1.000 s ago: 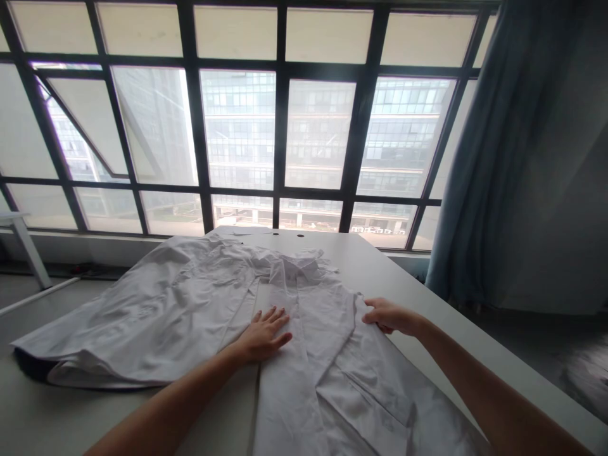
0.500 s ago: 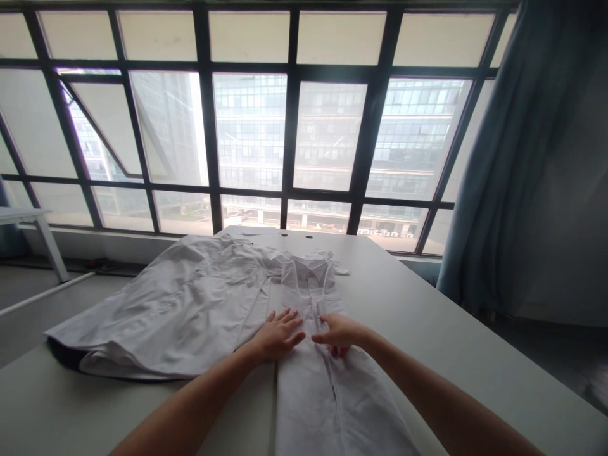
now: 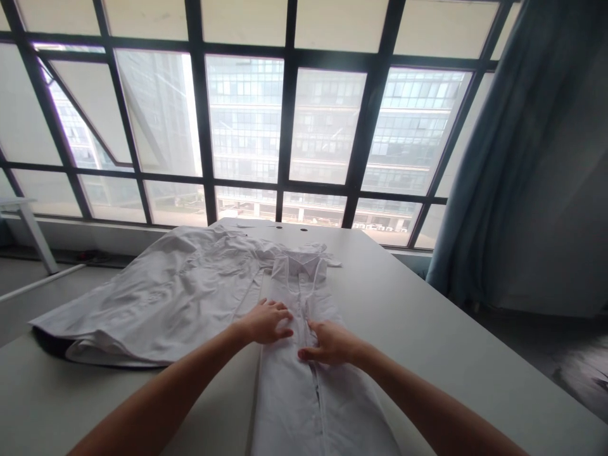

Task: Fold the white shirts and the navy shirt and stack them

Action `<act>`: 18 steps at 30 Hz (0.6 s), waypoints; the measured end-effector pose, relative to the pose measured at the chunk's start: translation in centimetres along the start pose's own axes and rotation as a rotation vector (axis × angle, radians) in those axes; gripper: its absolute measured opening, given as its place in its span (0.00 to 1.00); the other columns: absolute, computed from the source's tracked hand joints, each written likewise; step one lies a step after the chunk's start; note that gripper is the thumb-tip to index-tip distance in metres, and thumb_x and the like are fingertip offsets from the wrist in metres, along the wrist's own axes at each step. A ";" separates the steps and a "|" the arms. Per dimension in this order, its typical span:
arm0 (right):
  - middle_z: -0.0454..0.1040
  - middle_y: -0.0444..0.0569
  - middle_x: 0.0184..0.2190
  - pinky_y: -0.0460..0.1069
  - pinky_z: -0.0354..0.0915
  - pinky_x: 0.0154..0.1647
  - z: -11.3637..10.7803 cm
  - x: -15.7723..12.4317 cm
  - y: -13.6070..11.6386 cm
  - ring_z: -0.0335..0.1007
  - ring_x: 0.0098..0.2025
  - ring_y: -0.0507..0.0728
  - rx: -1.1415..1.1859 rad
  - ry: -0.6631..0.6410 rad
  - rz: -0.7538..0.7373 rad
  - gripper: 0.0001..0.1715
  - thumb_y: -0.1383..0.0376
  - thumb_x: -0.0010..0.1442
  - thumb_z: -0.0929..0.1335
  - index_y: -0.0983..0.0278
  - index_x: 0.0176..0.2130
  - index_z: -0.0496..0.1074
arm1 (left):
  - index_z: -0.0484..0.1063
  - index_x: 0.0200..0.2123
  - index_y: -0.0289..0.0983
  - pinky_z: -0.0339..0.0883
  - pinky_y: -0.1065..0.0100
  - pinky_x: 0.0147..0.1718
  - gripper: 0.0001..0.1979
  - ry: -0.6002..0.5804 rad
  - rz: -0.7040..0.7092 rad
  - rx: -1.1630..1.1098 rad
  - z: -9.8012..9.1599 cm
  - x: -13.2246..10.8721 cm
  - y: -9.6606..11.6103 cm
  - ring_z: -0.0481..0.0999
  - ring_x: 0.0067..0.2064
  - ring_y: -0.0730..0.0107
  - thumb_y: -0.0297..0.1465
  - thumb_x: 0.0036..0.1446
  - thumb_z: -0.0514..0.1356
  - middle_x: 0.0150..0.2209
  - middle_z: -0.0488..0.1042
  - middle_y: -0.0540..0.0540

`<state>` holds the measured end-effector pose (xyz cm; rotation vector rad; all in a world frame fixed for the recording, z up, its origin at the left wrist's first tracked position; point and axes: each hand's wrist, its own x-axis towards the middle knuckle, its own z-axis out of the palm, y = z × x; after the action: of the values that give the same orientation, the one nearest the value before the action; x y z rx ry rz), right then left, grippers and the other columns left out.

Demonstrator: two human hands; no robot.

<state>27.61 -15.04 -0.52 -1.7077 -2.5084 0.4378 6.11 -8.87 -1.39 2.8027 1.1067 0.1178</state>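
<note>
A white garment (image 3: 289,405), long and narrow as it lies, stretches from the near edge of the view to its collar-like top end. A seam or opening with a dark gap runs down its middle. On its left side rests my left hand (image 3: 268,321), palm down, fingers spread and holding nothing. My right hand (image 3: 330,342) lies on the right side, close to the middle opening, thumb apart from the fingers; some fingers are partly hidden. A second, larger white garment (image 3: 175,285) spreads wrinkled to the left, with a dark layer under its lower edge.
Both garments lie on a white table (image 3: 427,354) whose right edge runs diagonally away. Two dark holes sit near its far end. A grey-blue curtain (image 3: 494,164) hangs at the right. Large framed windows (image 3: 244,120) stand behind, and a white table leg (image 3: 40,240) shows at the left.
The view has tilted down and shifted slightly. My left hand has moved a little left, off the garment's middle. My right hand has flattened, its fingers less curled under.
</note>
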 end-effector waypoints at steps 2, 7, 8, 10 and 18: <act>0.79 0.58 0.38 0.51 0.66 0.37 0.1 0.1 -0.6 0.76 0.39 0.66 -0.083 0.090 0.030 0.28 0.46 0.59 0.68 0.66 0.45 0.75 | 0.69 0.58 0.43 0.52 0.50 0.63 0.22 0.082 0.020 0.009 0.1 0.8 0.4 0.66 0.61 0.51 0.44 0.64 0.57 0.61 0.68 0.41; 0.76 0.56 0.46 0.52 0.65 0.48 1.5 0.7 -0.8 0.72 0.48 0.63 -0.131 0.318 -0.051 0.17 0.57 0.65 0.65 0.65 0.47 0.74 | 0.57 0.67 0.37 0.46 0.49 0.65 0.27 0.058 0.060 0.002 1.9 4.0 0.2 0.54 0.68 0.53 0.40 0.68 0.50 0.68 0.56 0.39; 0.75 0.55 0.48 0.53 0.64 0.50 1.8 0.8 -0.7 0.70 0.49 0.62 -0.123 0.339 -0.074 0.17 0.58 0.66 0.64 0.64 0.48 0.73 | 0.55 0.67 0.36 0.46 0.49 0.66 0.27 0.034 0.057 0.001 2.2 4.6 -0.1 0.52 0.69 0.54 0.39 0.69 0.48 0.69 0.54 0.38; 0.74 0.55 0.49 0.55 0.62 0.54 2.4 0.9 -0.4 0.68 0.51 0.62 -0.107 0.365 -0.097 0.18 0.58 0.67 0.63 0.64 0.50 0.73 | 0.51 0.69 0.33 0.43 0.53 0.67 0.29 0.000 0.039 -0.003 2.8 5.8 -1.3 0.47 0.71 0.57 0.39 0.70 0.44 0.70 0.49 0.37; 0.55 0.59 0.68 0.61 0.43 0.69 2.7 1.2 0.4 0.47 0.69 0.66 0.007 0.234 -0.123 0.36 0.50 0.68 0.60 0.67 0.66 0.59 | 0.44 0.70 0.25 0.37 0.52 0.67 0.36 0.106 -0.134 0.078 3.9 11.1 -8.7 0.35 0.72 0.53 0.46 0.70 0.40 0.71 0.36 0.32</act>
<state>26.94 -14.27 -3.39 -1.4934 -2.4216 0.2223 8.80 4.65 -6.24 2.8075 1.3476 0.2166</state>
